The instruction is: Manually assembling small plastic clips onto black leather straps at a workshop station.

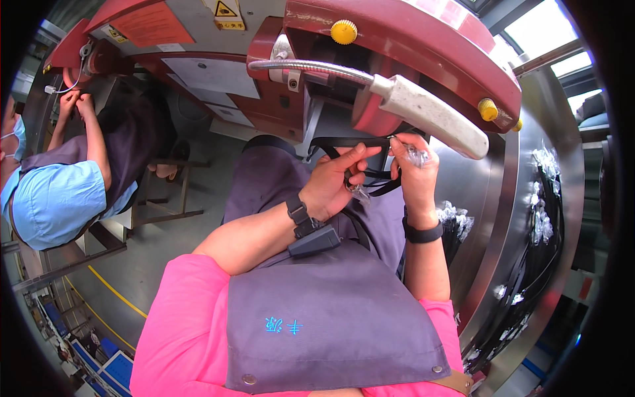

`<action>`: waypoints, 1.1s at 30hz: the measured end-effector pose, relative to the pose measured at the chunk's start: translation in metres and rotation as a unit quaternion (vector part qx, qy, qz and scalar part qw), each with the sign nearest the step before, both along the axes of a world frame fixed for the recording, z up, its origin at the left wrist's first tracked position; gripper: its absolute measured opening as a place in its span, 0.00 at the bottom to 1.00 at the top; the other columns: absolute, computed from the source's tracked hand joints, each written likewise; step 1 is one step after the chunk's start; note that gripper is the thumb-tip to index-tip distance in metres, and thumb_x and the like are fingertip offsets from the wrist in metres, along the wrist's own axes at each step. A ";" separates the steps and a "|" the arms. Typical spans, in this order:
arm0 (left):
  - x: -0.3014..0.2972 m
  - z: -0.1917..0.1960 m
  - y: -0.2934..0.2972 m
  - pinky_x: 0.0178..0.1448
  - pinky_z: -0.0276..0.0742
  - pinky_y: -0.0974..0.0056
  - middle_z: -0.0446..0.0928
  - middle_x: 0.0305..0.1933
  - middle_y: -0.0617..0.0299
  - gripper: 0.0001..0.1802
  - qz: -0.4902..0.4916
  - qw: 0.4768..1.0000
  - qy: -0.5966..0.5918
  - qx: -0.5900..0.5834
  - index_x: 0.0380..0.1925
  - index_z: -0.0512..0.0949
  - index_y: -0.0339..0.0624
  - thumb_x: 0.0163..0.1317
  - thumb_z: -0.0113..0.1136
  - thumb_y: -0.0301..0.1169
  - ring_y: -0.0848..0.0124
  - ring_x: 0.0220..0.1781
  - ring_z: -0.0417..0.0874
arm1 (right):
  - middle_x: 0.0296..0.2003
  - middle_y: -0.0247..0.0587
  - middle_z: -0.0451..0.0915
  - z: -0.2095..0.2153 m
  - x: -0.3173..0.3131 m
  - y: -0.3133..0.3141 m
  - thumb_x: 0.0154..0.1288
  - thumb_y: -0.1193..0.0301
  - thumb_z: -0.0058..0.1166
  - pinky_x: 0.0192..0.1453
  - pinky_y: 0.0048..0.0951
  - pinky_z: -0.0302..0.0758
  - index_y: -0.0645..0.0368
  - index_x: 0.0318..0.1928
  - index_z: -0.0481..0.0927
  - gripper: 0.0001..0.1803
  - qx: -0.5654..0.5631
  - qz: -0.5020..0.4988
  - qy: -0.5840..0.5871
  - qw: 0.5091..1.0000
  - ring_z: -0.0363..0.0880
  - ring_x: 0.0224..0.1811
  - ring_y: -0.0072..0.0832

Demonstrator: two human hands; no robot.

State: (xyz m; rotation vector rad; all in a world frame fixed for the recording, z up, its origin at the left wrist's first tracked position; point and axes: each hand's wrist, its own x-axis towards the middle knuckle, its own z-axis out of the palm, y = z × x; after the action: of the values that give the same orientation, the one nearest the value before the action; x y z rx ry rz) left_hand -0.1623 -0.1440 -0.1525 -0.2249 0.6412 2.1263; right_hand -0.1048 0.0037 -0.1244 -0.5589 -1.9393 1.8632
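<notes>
A narrow black strap is looped between my two hands, just below the front of a red machine. My right hand is closed on the strap's right side, with crumpled clear plastic wrap bunched at its fingers. My left hand grips the strap on the other side, its thumb and index finger pointing toward the right hand. Under the left fingers hang a small metal piece and more clear wrap. What the wrap covers cannot be made out.
Over my hands juts the red machine with yellow knobs and a pale lamp on a flexible neck. To the right, a metal trough holds bundled black straps with wrapped ends. At left, a co-worker in blue sits by metal frames.
</notes>
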 end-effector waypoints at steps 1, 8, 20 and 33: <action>0.000 0.000 0.000 0.26 0.64 0.77 0.81 0.42 0.58 0.10 0.004 1.000 0.001 0.002 0.39 0.79 0.34 0.65 0.59 0.31 0.82 0.30 0.70 | 0.25 0.36 0.76 0.000 -0.001 0.000 0.64 0.75 0.58 0.18 0.17 0.62 0.64 0.40 0.78 0.06 0.002 0.001 -0.002 1.000 0.68 0.15 0.16; -0.002 0.000 0.000 0.26 0.64 0.77 0.81 0.42 0.59 0.10 0.001 1.000 -0.003 0.000 0.40 0.80 0.34 0.65 0.59 0.31 0.82 0.29 0.70 | 0.26 0.37 0.77 -0.002 -0.005 0.002 0.64 0.75 0.57 0.18 0.17 0.61 0.64 0.40 0.78 0.07 0.002 0.000 -0.008 1.000 0.68 0.15 0.16; -0.001 0.005 0.009 0.26 0.63 0.78 0.79 0.49 0.52 0.07 0.000 1.000 -0.008 0.006 0.35 0.78 0.37 0.65 0.58 0.30 0.82 0.31 0.70 | 0.25 0.36 0.75 -0.005 -0.001 0.005 0.64 0.77 0.56 0.18 0.18 0.62 0.65 0.41 0.78 0.06 -0.018 -0.032 0.022 0.999 0.69 0.16 0.17; -0.006 -0.002 -0.004 0.21 0.55 0.78 0.68 0.26 0.71 0.16 -0.143 0.988 -0.056 0.000 0.39 0.77 0.36 0.68 0.55 0.40 0.84 0.25 0.60 | 0.30 0.40 0.80 0.000 0.025 0.006 0.55 0.83 0.61 0.24 0.23 0.71 0.62 0.37 0.81 0.09 0.282 0.036 0.079 0.955 0.77 0.24 0.24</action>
State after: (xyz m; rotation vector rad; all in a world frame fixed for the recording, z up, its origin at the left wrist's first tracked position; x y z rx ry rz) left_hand -0.1683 -0.1479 -0.1549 -0.2357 0.5722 1.8249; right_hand -0.0803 0.0100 -0.1248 -0.1553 -2.2596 1.2443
